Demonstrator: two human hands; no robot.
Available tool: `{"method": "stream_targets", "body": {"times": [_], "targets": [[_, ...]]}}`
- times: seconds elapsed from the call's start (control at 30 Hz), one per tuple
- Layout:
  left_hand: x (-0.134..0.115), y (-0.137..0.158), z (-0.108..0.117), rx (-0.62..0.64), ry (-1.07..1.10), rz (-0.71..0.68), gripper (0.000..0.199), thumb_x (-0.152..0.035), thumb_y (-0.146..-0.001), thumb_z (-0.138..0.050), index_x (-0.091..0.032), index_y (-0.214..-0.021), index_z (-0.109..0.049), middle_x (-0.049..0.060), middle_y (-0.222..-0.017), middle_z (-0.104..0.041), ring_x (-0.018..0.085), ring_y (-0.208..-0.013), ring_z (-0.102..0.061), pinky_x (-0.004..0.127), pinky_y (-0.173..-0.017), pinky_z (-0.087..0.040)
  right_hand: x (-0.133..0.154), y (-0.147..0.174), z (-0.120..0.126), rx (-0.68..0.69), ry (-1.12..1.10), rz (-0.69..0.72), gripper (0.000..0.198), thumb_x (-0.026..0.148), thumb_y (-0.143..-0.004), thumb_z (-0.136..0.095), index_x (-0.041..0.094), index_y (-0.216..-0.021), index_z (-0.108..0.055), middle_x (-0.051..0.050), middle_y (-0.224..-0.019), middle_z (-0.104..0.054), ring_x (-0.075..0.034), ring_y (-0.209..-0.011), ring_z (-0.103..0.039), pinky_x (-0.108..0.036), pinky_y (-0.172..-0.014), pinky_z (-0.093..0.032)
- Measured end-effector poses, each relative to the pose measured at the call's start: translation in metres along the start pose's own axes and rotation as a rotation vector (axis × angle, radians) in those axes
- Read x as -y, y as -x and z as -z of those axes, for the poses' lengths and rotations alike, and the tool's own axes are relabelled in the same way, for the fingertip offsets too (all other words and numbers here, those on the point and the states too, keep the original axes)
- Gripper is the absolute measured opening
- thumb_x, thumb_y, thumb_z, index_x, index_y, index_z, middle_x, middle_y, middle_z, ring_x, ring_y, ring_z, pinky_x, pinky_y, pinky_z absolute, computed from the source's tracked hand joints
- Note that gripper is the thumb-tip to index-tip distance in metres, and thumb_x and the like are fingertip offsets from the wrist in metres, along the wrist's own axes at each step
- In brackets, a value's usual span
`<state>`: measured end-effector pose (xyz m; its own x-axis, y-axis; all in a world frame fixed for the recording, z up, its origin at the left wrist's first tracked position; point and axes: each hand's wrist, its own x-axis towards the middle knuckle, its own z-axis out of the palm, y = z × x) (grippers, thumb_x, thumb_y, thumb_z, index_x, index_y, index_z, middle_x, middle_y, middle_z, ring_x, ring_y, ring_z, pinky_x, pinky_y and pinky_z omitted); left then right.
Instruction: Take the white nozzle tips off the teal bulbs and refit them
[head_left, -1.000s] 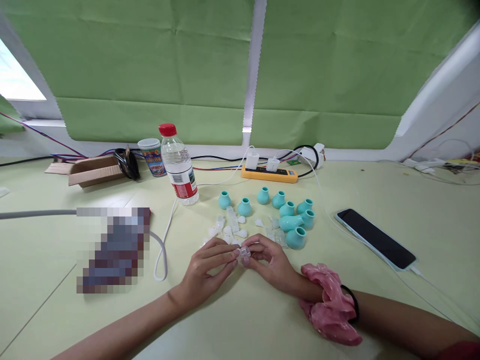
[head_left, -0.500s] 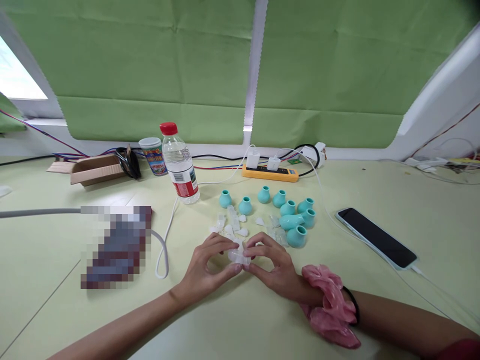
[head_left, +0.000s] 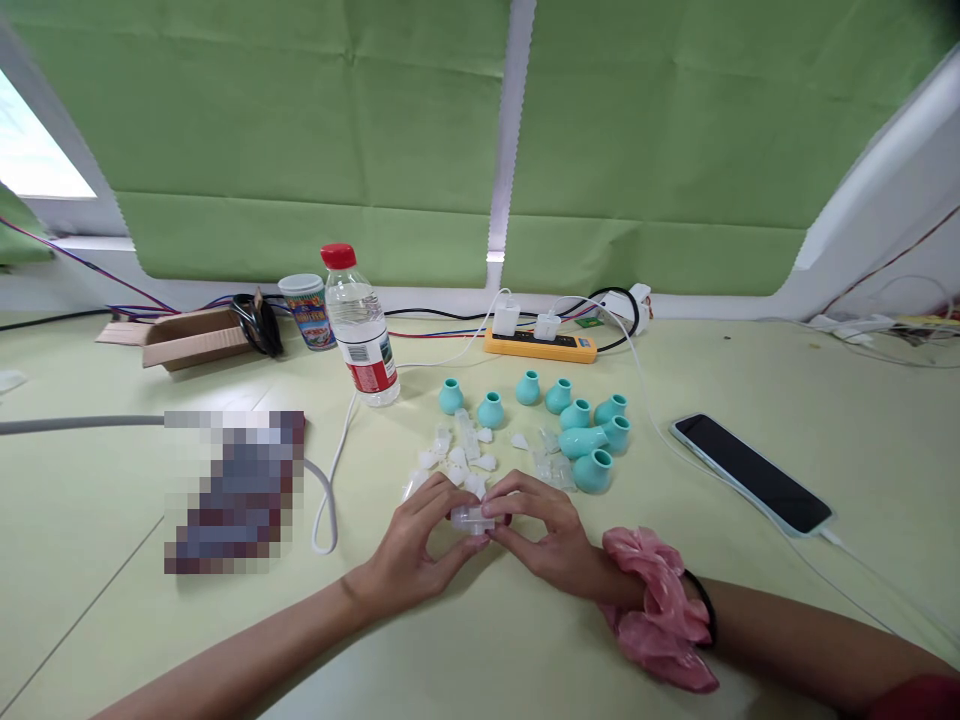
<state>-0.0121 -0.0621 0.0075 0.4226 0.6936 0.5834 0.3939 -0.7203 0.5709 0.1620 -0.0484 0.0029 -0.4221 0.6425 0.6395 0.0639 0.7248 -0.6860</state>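
Note:
Between the fingertips of both hands is a small translucent plastic piece (head_left: 474, 519); its exact kind does not show. My left hand (head_left: 420, 535) pinches it from the left, and my right hand (head_left: 536, 525) grips its right side. Just beyond the fingers lie several loose white and clear plastic pieces (head_left: 466, 440). More clear pieces (head_left: 553, 466) rest by the right hand's knuckles. Several turquoise bulb-shaped parts with open necks (head_left: 592, 471) stand behind and to the right; one (head_left: 583, 442) lies on its side.
A water bottle (head_left: 363, 345) with a red cap stands at the back left, beside a paper cup (head_left: 309, 315) and an open cardboard box (head_left: 196, 345). An orange power strip (head_left: 540, 347) with chargers sits at the back. A phone (head_left: 752, 474) on a cable lies right.
The held plastic piece has turned between my fingers, and the fingertips have shifted slightly on it. The things on the table stay where they were.

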Motion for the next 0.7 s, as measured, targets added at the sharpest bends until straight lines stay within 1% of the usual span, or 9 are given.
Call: {"method": "stream_targets", "body": {"times": [0.07,0.17,0.33,0.47,0.53,0.7], "targets": [[-0.0006,0.0001,0.0005,0.019,-0.001,0.021,0.016,-0.019,-0.074,-0.056,-0.014,-0.090,-0.053,0.005,-0.072,-0.054,0.015,-0.068,-0.048,0.026,-0.059,-0.042,-0.0015,0.0000,-0.0006,-0.004,-0.010,0.029,0.019,0.009,-0.074,-0.057,0.020,-0.089,-0.059,-0.005,-0.081,-0.056,-0.013,-0.073,-0.054,-0.025,-0.058,-0.047],[-0.0009,0.0004,0.0010,0.030,0.010,0.029,0.015,-0.020,-0.075,-0.055,-0.013,-0.089,-0.054,0.005,-0.071,-0.053,0.015,-0.068,-0.048,0.026,-0.059,-0.042,-0.0027,0.0003,-0.0012,0.002,-0.026,0.027,0.019,0.008,-0.073,-0.057,0.019,-0.089,-0.059,-0.005,-0.082,-0.056,-0.013,-0.073,-0.054,-0.023,-0.057,-0.047],[0.0010,0.0019,0.0003,0.018,0.030,0.017,0.016,-0.018,-0.075,-0.056,-0.014,-0.090,-0.054,0.005,-0.072,-0.054,0.015,-0.068,-0.049,0.026,-0.059,-0.042,-0.0025,0.0010,-0.0017,0.006,-0.024,0.019,0.020,0.009,-0.074,-0.057,0.020,-0.090,-0.059,-0.004,-0.082,-0.056,-0.013,-0.074,-0.053,-0.023,-0.058,-0.047],[0.0039,0.0026,-0.0012,0.000,0.050,-0.027,0.020,-0.014,-0.074,-0.057,-0.014,-0.094,-0.055,0.005,-0.072,-0.057,0.015,-0.068,-0.048,0.027,-0.059,-0.043,-0.0022,0.0008,-0.0013,0.004,-0.013,0.009,0.021,0.009,-0.073,-0.057,0.020,-0.091,-0.059,-0.004,-0.080,-0.056,-0.013,-0.072,-0.053,-0.022,-0.056,-0.047],[0.0055,0.0027,-0.0023,-0.015,0.055,-0.049,0.022,-0.012,-0.073,-0.058,-0.014,-0.095,-0.056,0.006,-0.072,-0.058,0.015,-0.068,-0.048,0.028,-0.059,-0.043,-0.0018,0.0004,-0.0010,0.006,-0.009,0.001,0.021,0.008,-0.073,-0.057,0.020,-0.090,-0.059,-0.004,-0.080,-0.056,-0.013,-0.072,-0.053,-0.022,-0.056,-0.047],[0.0084,0.0019,-0.0043,-0.104,0.069,-0.072,0.026,-0.014,-0.068,-0.064,-0.015,-0.094,-0.058,0.005,-0.071,-0.060,0.014,-0.066,-0.051,0.027,-0.057,-0.045,0.0001,-0.0001,-0.0009,0.017,-0.016,-0.044,0.021,0.007,-0.071,-0.057,0.019,-0.088,-0.057,-0.004,-0.082,-0.055,-0.012,-0.072,-0.053,-0.022,-0.058,-0.047]]}}
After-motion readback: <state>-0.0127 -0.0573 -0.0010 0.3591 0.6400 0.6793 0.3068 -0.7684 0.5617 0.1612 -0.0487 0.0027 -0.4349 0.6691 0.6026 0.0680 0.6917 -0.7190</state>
